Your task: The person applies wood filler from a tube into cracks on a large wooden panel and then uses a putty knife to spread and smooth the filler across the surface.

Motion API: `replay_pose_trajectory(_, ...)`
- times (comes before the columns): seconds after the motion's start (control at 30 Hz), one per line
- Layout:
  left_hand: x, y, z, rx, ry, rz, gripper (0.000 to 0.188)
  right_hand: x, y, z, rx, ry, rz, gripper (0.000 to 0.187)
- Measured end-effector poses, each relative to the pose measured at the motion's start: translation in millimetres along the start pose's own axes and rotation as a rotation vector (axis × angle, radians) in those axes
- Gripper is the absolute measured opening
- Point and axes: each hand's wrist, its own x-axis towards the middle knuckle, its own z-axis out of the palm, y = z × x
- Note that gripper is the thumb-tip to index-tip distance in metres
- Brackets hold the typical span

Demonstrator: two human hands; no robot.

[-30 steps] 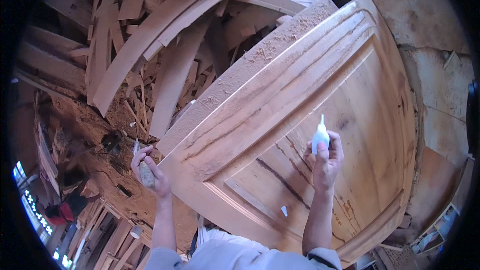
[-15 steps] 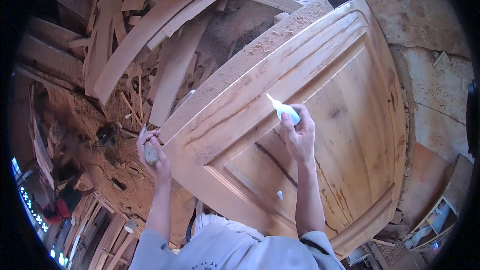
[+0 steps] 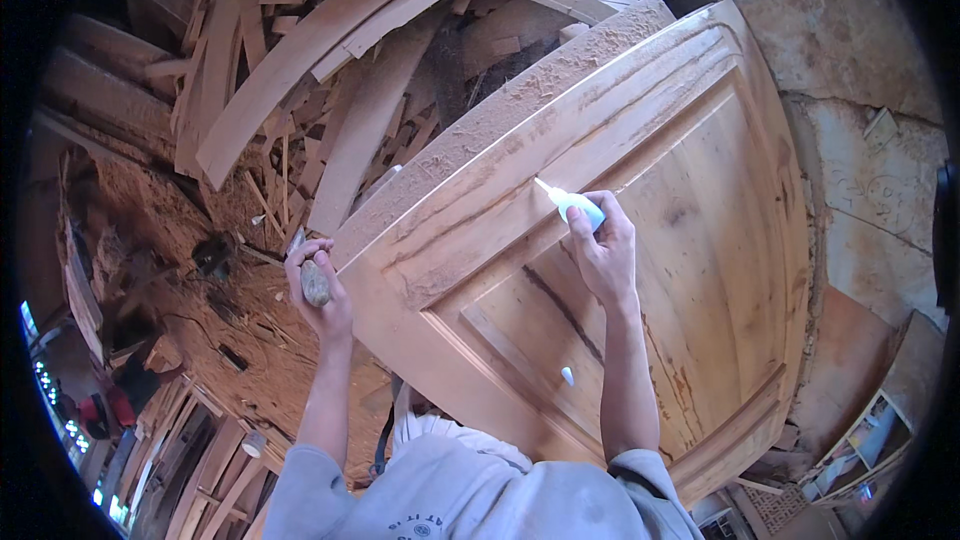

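Note:
A carved wooden panel door (image 3: 690, 230) lies slantwise before me, with dark cracks in its surface. My right hand (image 3: 606, 252) is closed round a small pale glue bottle (image 3: 580, 208) over the upper part of the door. The bottle's thin nozzle points left, toward a grooved rail; whether the tip touches the wood I cannot tell. Lower down on the panel rests a small white cap (image 3: 567, 376). By the door's left corner, my left hand (image 3: 322, 300) grips a wooden-handled bladed tool (image 3: 315, 285), its metal end partly hidden by the fingers.
A dust-covered board (image 3: 500, 90) runs along the door's far edge. Beyond it lie curved planks (image 3: 300, 60) and heaps of offcuts. Sawdust covers the ground (image 3: 190, 280) at left. Worn slabs (image 3: 850, 50) stand at right. A person in red (image 3: 120, 405) is at far left.
The door and surroundings sit slightly shifted in the view. My left hand, still holding the tool, is a little further right in view. The glue bottle stays over the same part of the door.

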Motion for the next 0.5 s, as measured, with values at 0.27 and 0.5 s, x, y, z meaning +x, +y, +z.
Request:
replay_pose_trajectory(0.27,-0.5,-3.4,-0.3,-0.01,0.006,0.009,0.01,-1.1,-0.3,0.9,-0.056,-0.011,-0.022,0.023)
replay_pose_trajectory(0.5,-0.3,-1.6,0.5,-0.016,-0.021,-0.002,0.01,-4.2,2.0,2.8,-0.095,-0.028,-0.043,0.021)
